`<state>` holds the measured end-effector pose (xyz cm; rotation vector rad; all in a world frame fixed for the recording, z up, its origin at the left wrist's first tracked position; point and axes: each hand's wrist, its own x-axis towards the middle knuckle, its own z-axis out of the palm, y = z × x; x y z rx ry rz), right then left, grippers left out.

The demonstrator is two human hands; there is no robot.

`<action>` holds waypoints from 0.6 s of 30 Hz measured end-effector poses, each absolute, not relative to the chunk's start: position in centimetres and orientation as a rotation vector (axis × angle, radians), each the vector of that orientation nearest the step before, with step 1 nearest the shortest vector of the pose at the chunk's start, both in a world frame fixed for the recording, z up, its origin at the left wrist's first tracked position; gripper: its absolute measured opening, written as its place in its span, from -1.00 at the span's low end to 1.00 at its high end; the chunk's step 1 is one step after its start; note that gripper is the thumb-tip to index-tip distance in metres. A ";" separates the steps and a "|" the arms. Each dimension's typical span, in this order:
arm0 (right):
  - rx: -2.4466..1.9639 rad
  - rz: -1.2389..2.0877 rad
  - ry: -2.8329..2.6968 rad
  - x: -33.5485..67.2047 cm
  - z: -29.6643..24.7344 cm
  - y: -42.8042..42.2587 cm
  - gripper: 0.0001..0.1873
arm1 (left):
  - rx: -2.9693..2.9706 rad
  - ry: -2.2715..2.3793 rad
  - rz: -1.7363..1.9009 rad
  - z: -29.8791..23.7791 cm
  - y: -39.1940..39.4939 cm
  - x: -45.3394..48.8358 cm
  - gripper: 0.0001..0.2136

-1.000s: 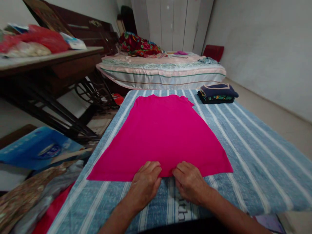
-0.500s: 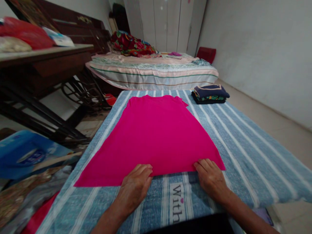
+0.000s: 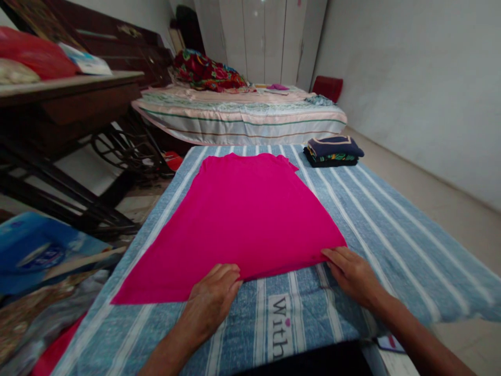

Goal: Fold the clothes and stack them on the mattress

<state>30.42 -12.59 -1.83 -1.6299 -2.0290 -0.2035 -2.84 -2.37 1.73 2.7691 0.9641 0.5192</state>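
A bright pink T-shirt (image 3: 242, 214) lies spread flat, its neck and short sleeves at the far end and its hem towards me. My left hand (image 3: 217, 292) is closed over the hem left of the middle, fingers together on the cloth. At the right end of the hem, my right hand (image 3: 350, 269) pinches the edge near the corner, which is drawn up and slightly inward. Small dark folds show along the hem between the hands.
Beneath the shirt is a blue-and-white striped cloth (image 3: 391, 224) covering the table. A stack of folded clothes (image 3: 332, 151) sits at its far right. Beyond stands a bed (image 3: 250, 120). To the left are a sewing-machine table (image 3: 97, 89) and a blue package (image 3: 47, 256).
My right hand has shifted to the right along the hem, and the shirt's right corner has moved up and inward. My left hand stays on the hem. The view has turned slightly.
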 end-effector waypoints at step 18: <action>-1.531 -0.102 -2.089 30.4 -1.1 -10.8 -0.79 | 2.666 1.110 0.337 2.0 -1.8 -2.1 -0.76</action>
